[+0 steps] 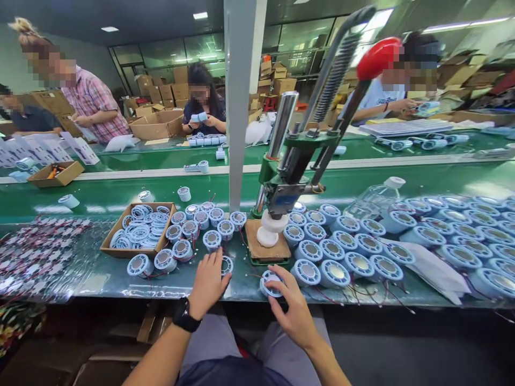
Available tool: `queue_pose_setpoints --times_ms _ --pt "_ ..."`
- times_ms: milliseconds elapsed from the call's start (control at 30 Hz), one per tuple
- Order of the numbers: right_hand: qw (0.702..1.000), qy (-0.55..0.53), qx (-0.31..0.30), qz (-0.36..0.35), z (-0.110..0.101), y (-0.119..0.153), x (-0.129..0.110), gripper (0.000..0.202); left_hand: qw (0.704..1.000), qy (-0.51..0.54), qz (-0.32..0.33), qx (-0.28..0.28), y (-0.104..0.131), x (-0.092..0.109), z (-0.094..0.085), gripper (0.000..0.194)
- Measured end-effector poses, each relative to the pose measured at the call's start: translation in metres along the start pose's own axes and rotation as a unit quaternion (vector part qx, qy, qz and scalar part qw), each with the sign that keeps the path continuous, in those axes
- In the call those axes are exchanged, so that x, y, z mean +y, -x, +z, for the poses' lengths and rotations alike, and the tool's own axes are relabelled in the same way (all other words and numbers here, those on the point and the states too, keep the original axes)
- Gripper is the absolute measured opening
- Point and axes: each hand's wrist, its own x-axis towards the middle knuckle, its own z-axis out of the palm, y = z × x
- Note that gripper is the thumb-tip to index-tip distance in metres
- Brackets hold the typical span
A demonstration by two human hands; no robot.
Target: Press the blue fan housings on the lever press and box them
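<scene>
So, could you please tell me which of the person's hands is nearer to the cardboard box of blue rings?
Left. The left hand lies just right of the cardboard box; the right hand sits farther right, holding a blue housing.

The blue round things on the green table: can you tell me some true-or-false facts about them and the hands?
1. The right hand holds a blue round part at the table edge. True.
2. The left hand wears a glove. False: it is bare, with a black watch on the wrist.
3. A cardboard box holds blue rings. True.
4. The press has a yellow knob. False: the knob is red.
5. Many blue parts lie right of the press. True.
</scene>
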Motion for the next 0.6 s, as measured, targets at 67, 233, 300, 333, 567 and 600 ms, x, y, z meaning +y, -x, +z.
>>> queue_pose_setpoints --times_ms 67,233,300,333,567,600 --pt "0.999 -0.017 0.02 0.024 0.003 0.001 0.0 0.007 0.999 -0.009 -0.028 0.037 -0.003 -0.002 0.004 0.067" --pt "0.995 -0.077 0.022 0.054 0.007 -0.006 0.007 0.012 0.997 0.057 0.037 0.043 0.003 -0.001 0.013 0.062" --pt "0.995 -0.092 0.013 0.042 0.006 -0.009 0.01 0.025 0.995 0.08 0.055 0.031 0.005 0.001 0.013 0.064" --pt "0.995 -0.097 0.006 0.033 0.006 -0.01 0.011 0.028 0.994 0.088 0.058 0.026 0.006 0.001 0.013 0.066" --pt "0.99 -0.057 0.085 0.092 0.027 -0.017 0.009 0.03 0.993 0.11 0.051 -0.008 0.004 -0.001 0.009 0.06" --pt "0.99 -0.063 0.085 0.095 0.029 -0.017 0.009 0.032 0.992 0.115 0.05 -0.017 0.003 -0.002 0.007 0.059"
